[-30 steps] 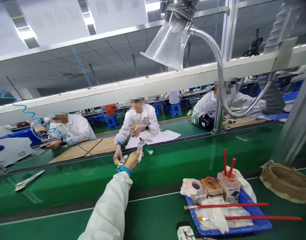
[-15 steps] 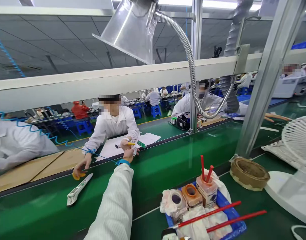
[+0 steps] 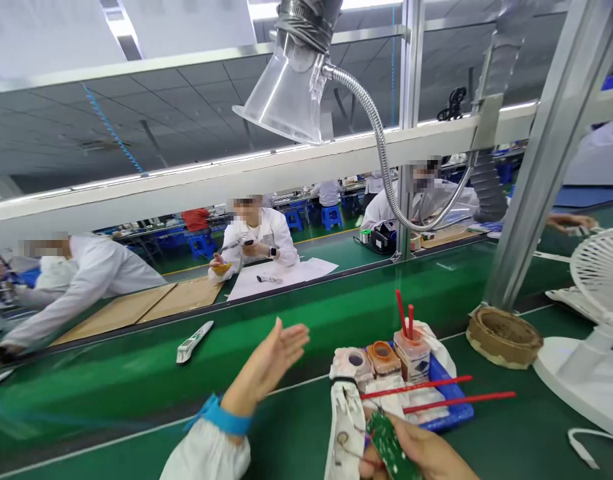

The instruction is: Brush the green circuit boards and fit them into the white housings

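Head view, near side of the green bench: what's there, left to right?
White handheld device → left hand → blue tray → brown ring → white desk fan

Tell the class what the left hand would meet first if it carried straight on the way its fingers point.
The left hand would probably meet the far edge of the green bench first, passing above the blue tray, though depth is hard to judge here.

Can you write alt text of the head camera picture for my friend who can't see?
A right hand holds a green circuit board beside a white casing. The open left hand, with a blue wrist strap, is raised over a green workbench near a blue tray.
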A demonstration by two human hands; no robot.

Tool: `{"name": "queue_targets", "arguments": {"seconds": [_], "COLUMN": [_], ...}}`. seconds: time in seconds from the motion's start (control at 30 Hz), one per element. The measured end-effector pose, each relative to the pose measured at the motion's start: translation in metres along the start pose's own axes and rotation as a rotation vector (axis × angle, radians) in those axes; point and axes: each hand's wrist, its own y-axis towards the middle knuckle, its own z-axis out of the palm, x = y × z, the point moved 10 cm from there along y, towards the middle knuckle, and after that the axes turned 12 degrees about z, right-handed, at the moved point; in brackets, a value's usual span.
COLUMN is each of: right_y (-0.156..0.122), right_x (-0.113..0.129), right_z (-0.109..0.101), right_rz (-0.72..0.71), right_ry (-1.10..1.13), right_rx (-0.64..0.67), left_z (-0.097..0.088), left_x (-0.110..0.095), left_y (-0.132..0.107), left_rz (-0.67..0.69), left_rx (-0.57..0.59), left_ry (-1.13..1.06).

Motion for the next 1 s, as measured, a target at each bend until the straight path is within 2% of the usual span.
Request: {"name": "queue_targets", "arguments": {"seconds": [0.03,0.1,0.17,0.23,0.37,0.47,0.67,0.8,0.9,1.0], "right_y": [0.001,0.001,0.001,0.0,-0.004,-0.007,-0.01,-0.003,0.002,0.005], "right_x": [0.0,0.004,0.013,0.022,0.036,0.041,0.049,0.049,0.048,0.045], "right_z": [0.013,0.043,0.062,0.071,0.081,0.082,0.076,0.074,0.073,0.074], "right_rz": [0.011,0.013,0.003,-0.004,-0.027,-0.057,-0.093,-0.095,-0.113,-0.105], "right_ry": [0.053,0.039,-0.011,-0.043,-0.131,-0.232,-0.314,-0.532,-0.687,-0.714], "right_rx": [0.053,0.188,0.231,0.219,0.168,0.101,-0.032,-0.049,-0.039,0.002], "left_z": [0.029,0.066,0.083,0.087,0.079,0.072,0.049,0.05,0.052,0.051], "left_x": [0.002,-0.006,-0.019,-0.031,-0.043,-0.047,-0.049,-0.053,-0.044,-0.04], "left_y": [-0.031,-0.086,-0.121,-0.137,-0.14,-0.134,-0.124,-0.116,-0.11,-0.109], "left_rz": [-0.023,-0.007,0.065,0.132,0.196,0.269,0.354,0.477,0.463,0.445], "left_rx": [0.166,0.33,0.363,0.304,0.124,0.053,-0.114,-0.105,-0.075,-0.111], "left_ry": [-0.175,-0.335,-0.351,-0.297,-0.133,0.011,0.47,0.62,0.647,0.754]}}
